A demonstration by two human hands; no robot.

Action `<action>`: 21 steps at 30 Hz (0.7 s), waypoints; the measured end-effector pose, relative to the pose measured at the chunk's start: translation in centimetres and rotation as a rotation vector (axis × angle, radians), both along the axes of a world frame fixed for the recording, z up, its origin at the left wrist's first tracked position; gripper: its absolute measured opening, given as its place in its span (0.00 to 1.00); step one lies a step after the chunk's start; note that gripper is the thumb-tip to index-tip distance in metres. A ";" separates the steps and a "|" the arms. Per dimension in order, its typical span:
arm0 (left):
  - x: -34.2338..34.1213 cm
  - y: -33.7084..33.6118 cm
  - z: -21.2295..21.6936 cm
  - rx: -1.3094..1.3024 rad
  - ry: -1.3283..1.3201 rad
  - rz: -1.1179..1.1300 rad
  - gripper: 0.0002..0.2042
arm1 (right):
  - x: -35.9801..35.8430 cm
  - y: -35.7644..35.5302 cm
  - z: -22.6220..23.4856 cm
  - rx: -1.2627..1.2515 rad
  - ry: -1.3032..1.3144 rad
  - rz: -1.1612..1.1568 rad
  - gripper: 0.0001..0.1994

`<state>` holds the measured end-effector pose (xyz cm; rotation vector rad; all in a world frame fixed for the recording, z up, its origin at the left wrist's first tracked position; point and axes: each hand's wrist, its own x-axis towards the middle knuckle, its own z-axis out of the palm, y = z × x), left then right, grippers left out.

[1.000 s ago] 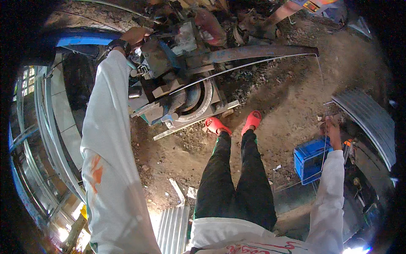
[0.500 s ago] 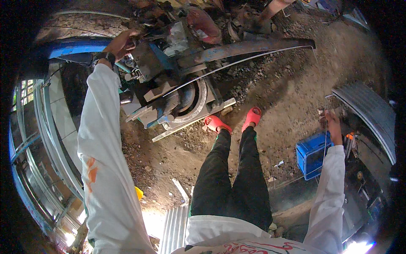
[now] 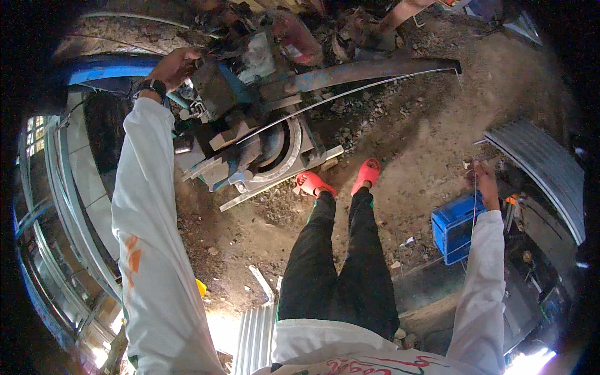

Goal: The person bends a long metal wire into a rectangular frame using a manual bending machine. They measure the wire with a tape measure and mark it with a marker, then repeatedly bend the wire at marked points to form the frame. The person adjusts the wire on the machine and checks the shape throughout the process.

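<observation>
My left hand (image 3: 173,69), with a dark watch at the wrist, is at the far left beside a dark, boxy metal machine (image 3: 215,90). Its fingers are curled at the machine's upper edge, and what they grip is hidden. Out to the right, my right hand (image 3: 485,184) is closed in a pinch on a thin wire (image 3: 475,203), which runs down toward my sleeve. A slim pale rod (image 3: 350,94) lies from the machine's middle along a long curved metal arm (image 3: 369,74). Below the block sits a round guard-like ring (image 3: 289,150).
A blue crate (image 3: 453,231) stands near my right forearm, beside a curved corrugated sheet (image 3: 537,172). Metal frames (image 3: 75,200) lean at the left. My feet in red slides (image 3: 315,184) stand close to a flat strip (image 3: 281,179). Rubble covers the dirt ground.
The view has shifted slightly, and my right hand sits a little higher. The rod's inner end now shows farther right along the machine. My left hand stays at the machine.
</observation>
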<state>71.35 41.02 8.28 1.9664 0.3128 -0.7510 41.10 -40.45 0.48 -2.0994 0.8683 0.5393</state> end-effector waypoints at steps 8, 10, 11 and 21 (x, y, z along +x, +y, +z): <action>-1.3 -1.9 -0.2 -0.080 0.112 0.366 0.19 | 1.3 4.1 1.7 0.102 -0.070 -0.080 0.20; -1.3 -1.9 0.5 -0.037 0.112 0.249 0.20 | 1.4 4.5 1.9 0.126 -0.065 -0.099 0.21; -1.0 -1.4 0.1 -0.017 0.136 0.236 0.19 | 1.4 4.7 2.0 0.116 -0.069 -0.092 0.21; 1.8 2.4 -5.0 0.048 -0.052 -0.053 0.26 | -2.2 1.7 1.7 -0.056 -0.298 -0.223 0.25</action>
